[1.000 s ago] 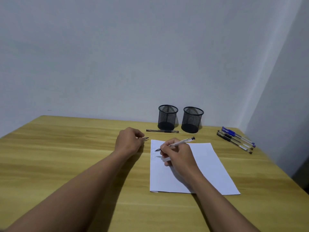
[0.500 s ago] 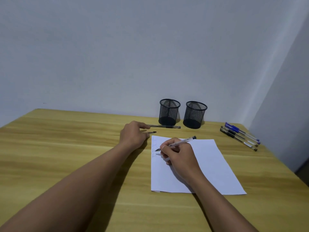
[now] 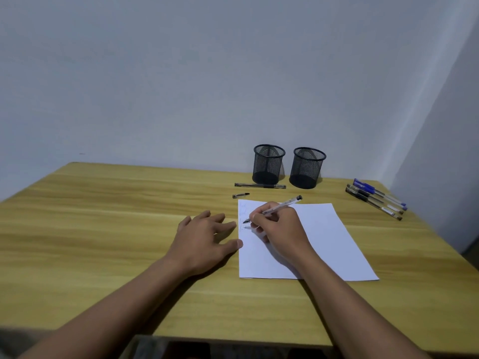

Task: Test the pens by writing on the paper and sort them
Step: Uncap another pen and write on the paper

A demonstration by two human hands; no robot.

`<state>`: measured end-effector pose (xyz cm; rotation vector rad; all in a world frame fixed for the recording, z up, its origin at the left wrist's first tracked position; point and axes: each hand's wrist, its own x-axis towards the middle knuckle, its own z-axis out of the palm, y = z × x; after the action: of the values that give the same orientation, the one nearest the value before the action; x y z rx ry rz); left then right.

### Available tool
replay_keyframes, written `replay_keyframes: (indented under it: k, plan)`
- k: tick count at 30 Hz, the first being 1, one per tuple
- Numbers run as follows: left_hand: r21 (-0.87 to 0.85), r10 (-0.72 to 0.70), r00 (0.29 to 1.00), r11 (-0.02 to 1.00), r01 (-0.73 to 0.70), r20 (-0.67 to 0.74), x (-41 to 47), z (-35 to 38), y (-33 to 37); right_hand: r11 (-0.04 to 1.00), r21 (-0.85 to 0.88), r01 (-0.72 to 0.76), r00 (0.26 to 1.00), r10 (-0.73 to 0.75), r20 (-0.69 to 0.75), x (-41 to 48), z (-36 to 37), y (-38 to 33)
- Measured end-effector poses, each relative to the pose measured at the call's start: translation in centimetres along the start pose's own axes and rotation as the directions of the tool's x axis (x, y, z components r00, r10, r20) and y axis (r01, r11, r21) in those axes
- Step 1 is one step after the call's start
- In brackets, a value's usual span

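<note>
A light wooden table (image 3: 103, 229) with yellowish grain is filling the lower half of the view, its streaks running left to right. Its near edge is showing at the bottom, with dark shadow lying under it. A plain pale grey-blue wall (image 3: 181, 73) is standing behind the table's far edge, carrying a tiny reddish mark (image 3: 82, 153) low on the left. A second wall (image 3: 445, 151) is meeting it at a corner on the right, beside the table's far right end.
</note>
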<state>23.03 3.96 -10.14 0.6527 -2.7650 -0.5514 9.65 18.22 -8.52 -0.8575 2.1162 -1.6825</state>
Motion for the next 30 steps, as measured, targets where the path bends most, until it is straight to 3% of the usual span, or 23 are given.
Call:
replay_keyframes:
  k: [10,30]
  plan:
    - [0.053,-0.003,1.000,0.999,0.002,0.011,-0.3,-0.1,-0.1,0.986,-0.165,0.035,0.999,-0.038,-0.015,-0.6,0.4,-0.2]
    - [0.023,-0.017,1.000,1.000,0.016,0.015,-0.5,-0.1,0.0,0.986,-0.166,-0.004,1.000,0.003,-0.008,-0.8,0.6,0.4]
